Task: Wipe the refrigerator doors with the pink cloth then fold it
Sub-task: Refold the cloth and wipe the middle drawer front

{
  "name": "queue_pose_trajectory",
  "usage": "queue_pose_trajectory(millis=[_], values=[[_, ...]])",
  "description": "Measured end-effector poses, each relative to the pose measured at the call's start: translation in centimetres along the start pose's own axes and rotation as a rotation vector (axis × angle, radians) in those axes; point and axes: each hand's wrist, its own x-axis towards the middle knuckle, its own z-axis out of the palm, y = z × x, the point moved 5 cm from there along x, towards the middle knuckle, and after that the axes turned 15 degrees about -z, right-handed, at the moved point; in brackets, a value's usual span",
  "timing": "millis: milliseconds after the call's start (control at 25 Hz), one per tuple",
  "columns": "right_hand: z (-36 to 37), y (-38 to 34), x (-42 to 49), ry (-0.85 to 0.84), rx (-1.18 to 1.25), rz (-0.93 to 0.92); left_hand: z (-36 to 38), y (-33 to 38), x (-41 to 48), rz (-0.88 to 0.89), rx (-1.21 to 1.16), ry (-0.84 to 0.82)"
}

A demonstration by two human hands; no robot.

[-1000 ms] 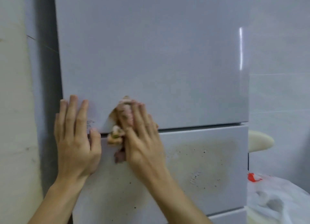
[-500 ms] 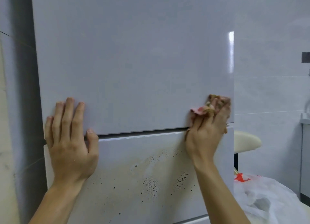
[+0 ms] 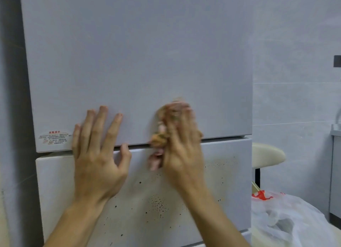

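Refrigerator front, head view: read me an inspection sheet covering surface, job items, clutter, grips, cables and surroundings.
surface: pale grey glossy upper refrigerator door shows no marks, with a small warning sticker at its lower left; white lower refrigerator door has a brown stain and dark specks.
job's things: crumpled pink cloth lies over the gap between the doors.
clutter: nothing seen.
grips: left hand lies flat on the upper door, thumb at the gap; right hand presses the cloth against the doors, blurred.
cables: nothing seen.
surroundings: cream round stool seat, white plastic bag with red print, grey tiled wall.
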Motion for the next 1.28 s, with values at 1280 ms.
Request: queue_pose_trajectory(millis=[1280], values=[[3.3,-6.1,6.1,0.008,0.022,-0.183,-0.3,-0.5,0.4,-0.122,-0.162,-0.001]])
